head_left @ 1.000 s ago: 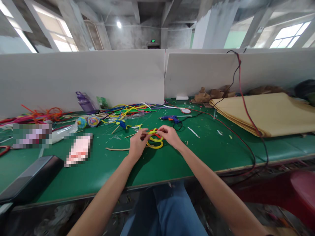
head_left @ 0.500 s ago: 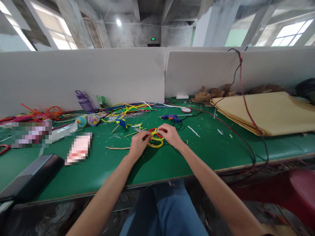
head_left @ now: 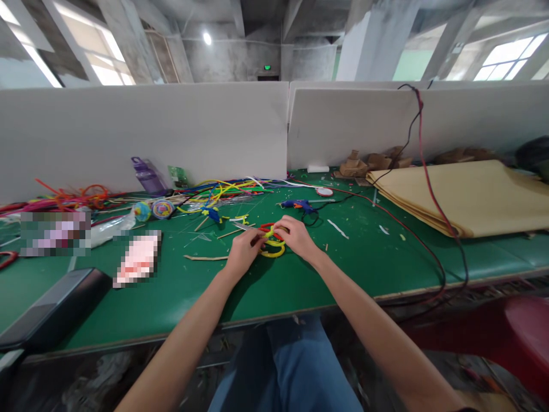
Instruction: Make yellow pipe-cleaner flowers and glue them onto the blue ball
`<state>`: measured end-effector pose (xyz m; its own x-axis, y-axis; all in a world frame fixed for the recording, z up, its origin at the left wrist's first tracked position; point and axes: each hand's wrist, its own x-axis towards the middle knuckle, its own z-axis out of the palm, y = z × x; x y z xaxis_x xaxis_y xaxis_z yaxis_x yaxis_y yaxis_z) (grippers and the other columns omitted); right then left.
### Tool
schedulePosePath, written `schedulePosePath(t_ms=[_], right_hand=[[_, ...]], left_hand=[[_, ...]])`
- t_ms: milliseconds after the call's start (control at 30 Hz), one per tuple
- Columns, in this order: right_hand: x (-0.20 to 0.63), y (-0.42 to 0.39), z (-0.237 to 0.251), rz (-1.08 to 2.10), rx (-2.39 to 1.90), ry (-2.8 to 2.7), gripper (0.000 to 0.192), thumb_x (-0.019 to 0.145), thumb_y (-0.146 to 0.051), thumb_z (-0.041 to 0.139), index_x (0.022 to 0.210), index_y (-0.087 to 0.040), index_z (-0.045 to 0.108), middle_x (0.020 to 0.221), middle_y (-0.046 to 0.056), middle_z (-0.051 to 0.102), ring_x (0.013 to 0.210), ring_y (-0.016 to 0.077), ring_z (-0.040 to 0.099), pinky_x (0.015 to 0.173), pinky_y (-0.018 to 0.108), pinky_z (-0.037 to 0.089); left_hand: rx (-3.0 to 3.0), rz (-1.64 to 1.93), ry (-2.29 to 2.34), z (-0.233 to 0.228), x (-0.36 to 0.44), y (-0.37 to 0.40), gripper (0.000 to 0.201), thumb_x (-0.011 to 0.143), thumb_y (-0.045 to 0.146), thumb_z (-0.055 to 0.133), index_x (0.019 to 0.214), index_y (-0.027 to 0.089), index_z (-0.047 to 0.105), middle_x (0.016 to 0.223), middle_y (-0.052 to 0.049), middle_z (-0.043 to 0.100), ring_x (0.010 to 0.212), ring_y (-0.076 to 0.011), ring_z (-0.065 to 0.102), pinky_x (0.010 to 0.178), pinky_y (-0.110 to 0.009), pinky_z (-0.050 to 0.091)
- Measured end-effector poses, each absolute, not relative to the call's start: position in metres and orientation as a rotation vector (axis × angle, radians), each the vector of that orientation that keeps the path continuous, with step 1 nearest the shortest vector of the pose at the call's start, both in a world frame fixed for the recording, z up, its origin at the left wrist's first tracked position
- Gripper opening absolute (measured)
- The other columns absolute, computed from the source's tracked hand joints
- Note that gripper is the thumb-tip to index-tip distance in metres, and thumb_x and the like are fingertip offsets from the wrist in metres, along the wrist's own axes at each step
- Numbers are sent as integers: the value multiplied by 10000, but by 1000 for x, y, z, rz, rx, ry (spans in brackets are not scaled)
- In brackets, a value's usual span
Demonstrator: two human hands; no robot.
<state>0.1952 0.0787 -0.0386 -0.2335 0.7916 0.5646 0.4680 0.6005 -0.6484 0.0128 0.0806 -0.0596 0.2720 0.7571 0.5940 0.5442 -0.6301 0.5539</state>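
Near the middle of the green table, my left hand (head_left: pixel 245 250) and my right hand (head_left: pixel 295 234) meet over a looped piece of yellow and red pipe cleaners. Both hands are closed, pinching the bright yellow pipe cleaner (head_left: pixel 269 234) between fingertips. A curved yellow loop (head_left: pixel 274 253) hangs out below the fingers, and a red loop (head_left: pixel 267 225) shows just behind them. My left fingers cover the left side of the piece. Beyond my right hand lies a blue glue gun (head_left: pixel 300 206). A thin wooden strip (head_left: pixel 206 258) lies left of my left hand.
Colourful pipe cleaners (head_left: pixel 223 191) pile up along the back, near a purple bottle (head_left: pixel 148 176). A dark box-like object (head_left: pixel 60 309) sits at front left. Folded tan paper (head_left: pixel 467 197) fills the right, with red and black cables (head_left: pixel 433 200) hanging across it.
My left hand has turned a little and its fingers have moved right, covering more of the yellow loop's left side. My right hand stays nearly in place.
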Motion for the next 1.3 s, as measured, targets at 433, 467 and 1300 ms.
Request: schedulePosePath(t_ms=[433,467,1300], right_hand=[[195,78,-36,681,-1063,-1664,161,772,-283,567,871,-170,625,743,18,621,670,136,566,608,236,420],[195,79,-36,729,-1072,-1635,172,771,-298,565,863,-165,622,733,21,629,660,139,574,598,238,426],[190,80,-39,760,-1107,-1627,149,751,-289,554,760,-161,630,687,25,638,619,139,569,575,240,427]], left_hand=[[2237,1382,1242,-53,14,77,126,817,278,586,882,188,645,784,-26,673,627,-137,641,649,-255,527],[2226,1400,1247,-52,14,77,127,822,280,578,880,188,645,779,-25,671,626,-136,641,653,-256,529],[2268,1456,1306,-49,15,77,166,818,314,576,879,192,672,858,-45,699,714,-160,638,680,-278,526]])
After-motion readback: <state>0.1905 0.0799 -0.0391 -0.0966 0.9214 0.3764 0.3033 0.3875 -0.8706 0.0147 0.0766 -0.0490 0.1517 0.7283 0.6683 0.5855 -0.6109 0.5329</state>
